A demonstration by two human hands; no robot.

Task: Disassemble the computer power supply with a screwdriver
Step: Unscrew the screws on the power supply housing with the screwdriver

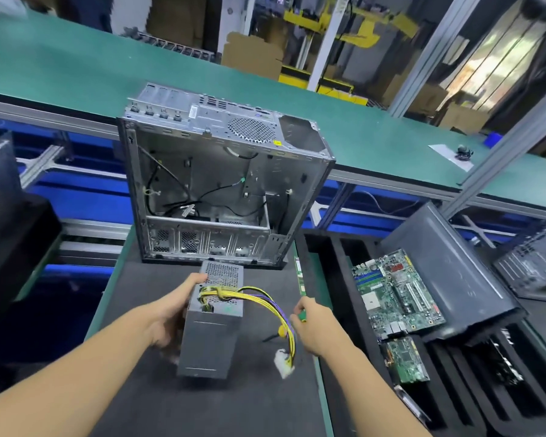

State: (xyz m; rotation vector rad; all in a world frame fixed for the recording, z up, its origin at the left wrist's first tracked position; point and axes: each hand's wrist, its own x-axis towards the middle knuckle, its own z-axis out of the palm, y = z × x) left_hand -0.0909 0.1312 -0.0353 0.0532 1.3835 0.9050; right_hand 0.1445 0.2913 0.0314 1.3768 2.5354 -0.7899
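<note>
Grey sheet metal forms the power supply [211, 337], a box that sits in front of the person over a black foam mat [249, 408], just near of the gutted computer case [221, 190]. The left hand [171, 313] grips the box by its left side, thumb up by the perforated end and fingers curled round the edge. The box is tilted with its vented end toward the case, and a shadow lies on the mat beneath its near end; whether it touches the mat cannot be told.

A bundle of yellow, purple and black cables [265, 299] leaves the top of the box through a tie, arcs to the right and hangs down to a white connector [283, 362], which is blurred.

The right hand [311, 324] is just beside the cables, apart from the box, its fingers pinched on a small green handle [302, 316]. A thin dark shaft shows behind the cables, so it looks like the screwdriver, though the tip is hidden.

The case stands open on its side, bare inside apart from a few loose black wires. A memory stick [299, 275] lies along the mat's right edge. To the right, a slotted black foam tray [325, 257] holds a green motherboard [394, 298] and a smaller circuit card [407, 362], with a dark case panel [448, 272] leaning across its far side. A green conveyor belt [76, 67] runs behind the case.
</note>
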